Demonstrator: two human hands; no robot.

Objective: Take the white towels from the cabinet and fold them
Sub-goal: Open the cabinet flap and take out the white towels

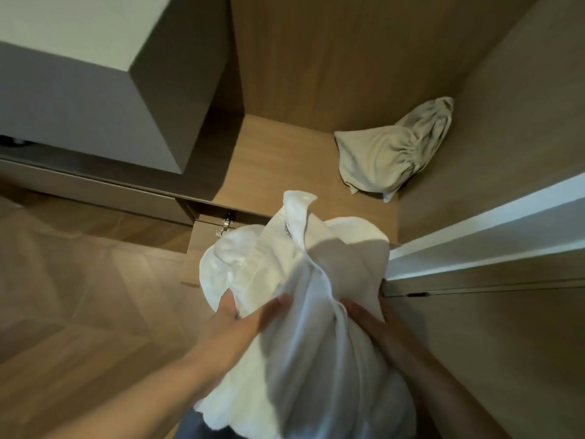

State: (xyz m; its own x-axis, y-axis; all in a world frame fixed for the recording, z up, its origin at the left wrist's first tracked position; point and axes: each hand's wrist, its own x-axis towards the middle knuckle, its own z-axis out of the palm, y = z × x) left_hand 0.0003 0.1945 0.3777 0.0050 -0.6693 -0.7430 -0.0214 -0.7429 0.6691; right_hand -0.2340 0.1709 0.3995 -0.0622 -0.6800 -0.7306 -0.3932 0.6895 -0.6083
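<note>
Holding a crumpled bundle of white towels [253,264] in front of the open cabinet [316,74], over its front edge. Gripping the cloth with thumb and fingers [278,304] of the left hand [240,318]. On the other side the right hand [364,321], its fingers hidden in folds; impossible to tell the grip. In the cabinet corner, a beige bag [389,153].

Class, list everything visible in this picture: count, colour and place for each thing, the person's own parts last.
cabinet: one, light wood, open, ahead.
white towels: one bunched bundle, white, held at lower centre.
cloth bag: one, beige, cabinet's back right corner.
block: one, grey, upper left.
floor: one, wood, lower left.
left hand: one, grips the towels' left side.
right hand: one, grips their right side.
</note>
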